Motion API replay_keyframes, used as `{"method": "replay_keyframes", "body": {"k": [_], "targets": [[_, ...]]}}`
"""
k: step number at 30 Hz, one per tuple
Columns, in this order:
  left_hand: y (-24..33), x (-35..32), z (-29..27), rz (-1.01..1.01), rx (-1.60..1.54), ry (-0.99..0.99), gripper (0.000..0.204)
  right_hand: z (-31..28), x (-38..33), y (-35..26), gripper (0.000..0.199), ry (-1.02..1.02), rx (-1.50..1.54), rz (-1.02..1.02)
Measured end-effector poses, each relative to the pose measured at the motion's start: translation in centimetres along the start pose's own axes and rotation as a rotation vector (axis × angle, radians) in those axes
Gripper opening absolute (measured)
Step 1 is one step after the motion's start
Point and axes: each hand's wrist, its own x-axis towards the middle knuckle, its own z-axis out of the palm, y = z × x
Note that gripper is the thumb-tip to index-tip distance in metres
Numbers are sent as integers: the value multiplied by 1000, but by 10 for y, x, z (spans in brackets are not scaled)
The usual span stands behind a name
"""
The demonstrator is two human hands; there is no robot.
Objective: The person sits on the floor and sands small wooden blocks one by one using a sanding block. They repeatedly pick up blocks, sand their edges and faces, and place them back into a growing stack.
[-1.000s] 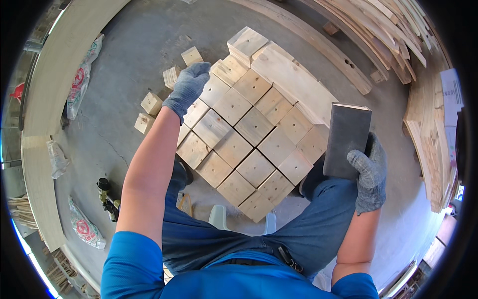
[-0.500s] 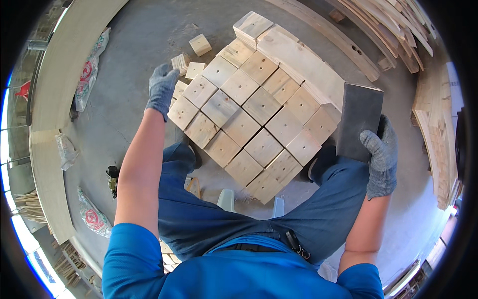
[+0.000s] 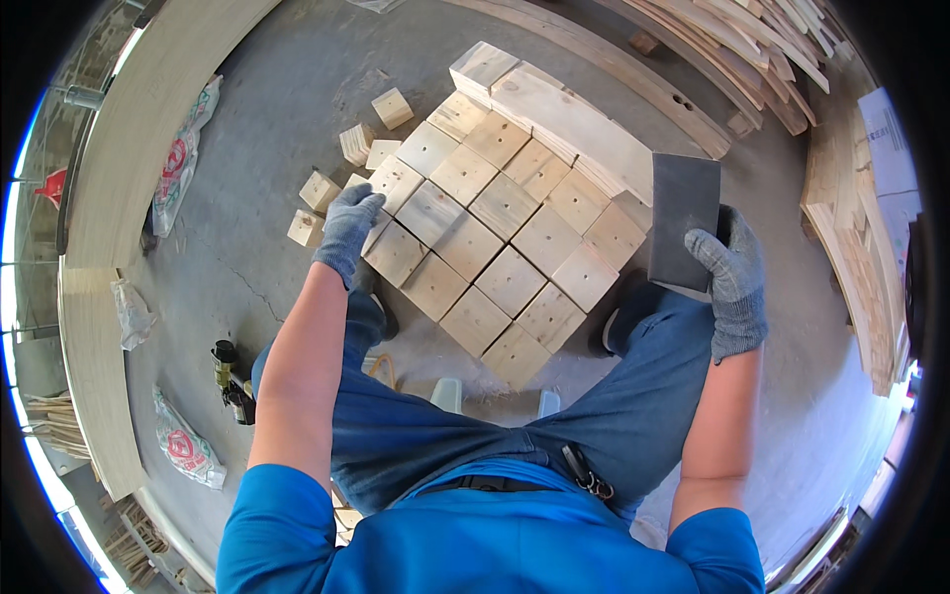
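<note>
Pale square wooden blocks (image 3: 508, 282), most with a small hole on top, stand packed edge to edge in a slanted grid in front of me. My left hand (image 3: 351, 223), in a grey knit glove, is at the grid's left corner. Its fingers curl over a corner block, which the glove mostly hides. On the right, my gloved right hand (image 3: 734, 272) grips a flat dark grey rectangular slab (image 3: 683, 218) by its outer edge, thumb across the face. The slab is held upright beside the grid's right corner. A long pale board (image 3: 584, 129) lines the grid's far right side.
Several loose blocks (image 3: 319, 191) lie left of the grid. Planks (image 3: 732, 59) are heaped at the far right, near a long beam (image 3: 594, 64). A dark cylindrical tool (image 3: 230, 376) and printed plastic sacks (image 3: 186, 441) lie on the floor at left. My legs flank the grid's near side.
My left hand has moved right and down onto the grid's left corner, with its fingers over a block. The right hand still grips the slab; the whole view has shifted slightly.
</note>
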Motion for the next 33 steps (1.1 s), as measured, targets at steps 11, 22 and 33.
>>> {"method": "replay_keyframes", "body": {"k": [11,22,33], "targets": [[24,-30,44,529,453,-7,44,-12,-4,4,51,21,-15,-35],[62,-55,99,552,716,-235,54,-15,-1,6,59,27,-71,-11],[36,-24,98,532,657,101,94,-11,-1,5,60,2,-34,-14]]}}
